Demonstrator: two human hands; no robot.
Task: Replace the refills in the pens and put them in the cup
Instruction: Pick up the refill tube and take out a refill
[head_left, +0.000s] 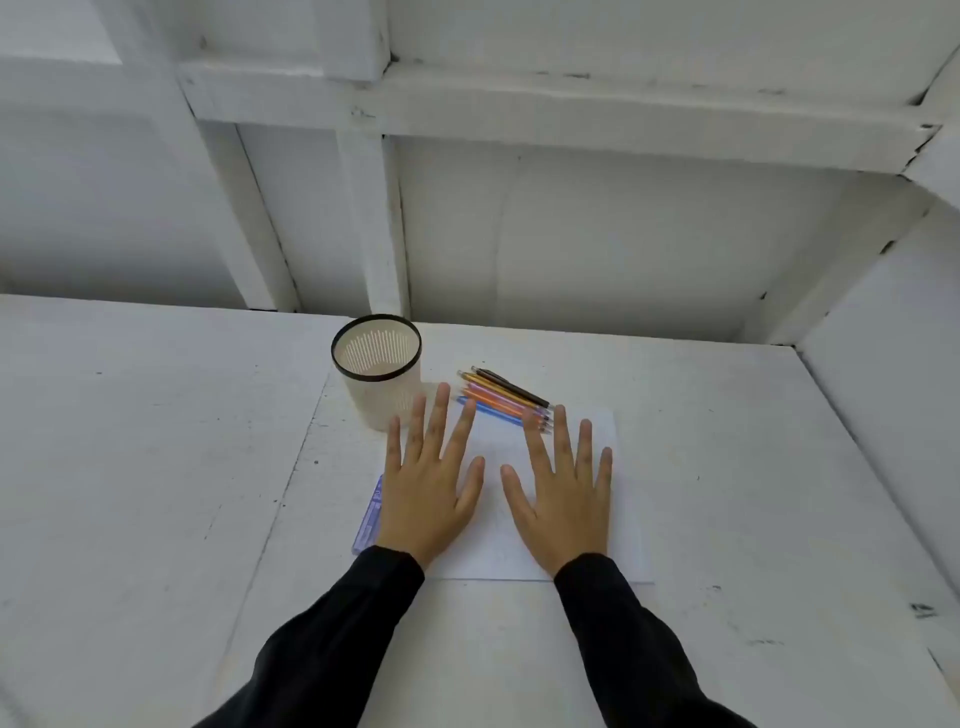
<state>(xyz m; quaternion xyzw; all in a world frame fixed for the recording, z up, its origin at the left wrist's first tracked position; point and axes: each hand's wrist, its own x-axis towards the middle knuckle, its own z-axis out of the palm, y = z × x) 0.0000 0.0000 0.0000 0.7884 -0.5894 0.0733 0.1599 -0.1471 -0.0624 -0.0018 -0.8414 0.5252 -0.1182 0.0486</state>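
The purple pack (368, 519) is peeking out from under your left hand (431, 493), which you're laying flat and spread on the paper (621, 540). The cup (376, 384) is standing just behind it. The pens (501, 397) are lying bunched to the right of the cup. Your right hand (563, 499) is lying spread too, with the index fingertip at the pens.

cup (377, 382): cream, black rim, vertical slot pattern
pens (503, 399): blue, orange, pink, yellow, dark brown
packet (368, 517): translucent purple-blue
paper (621, 540): plain white
sleeves (332, 639): black
table (156, 467): white, dark scuffs
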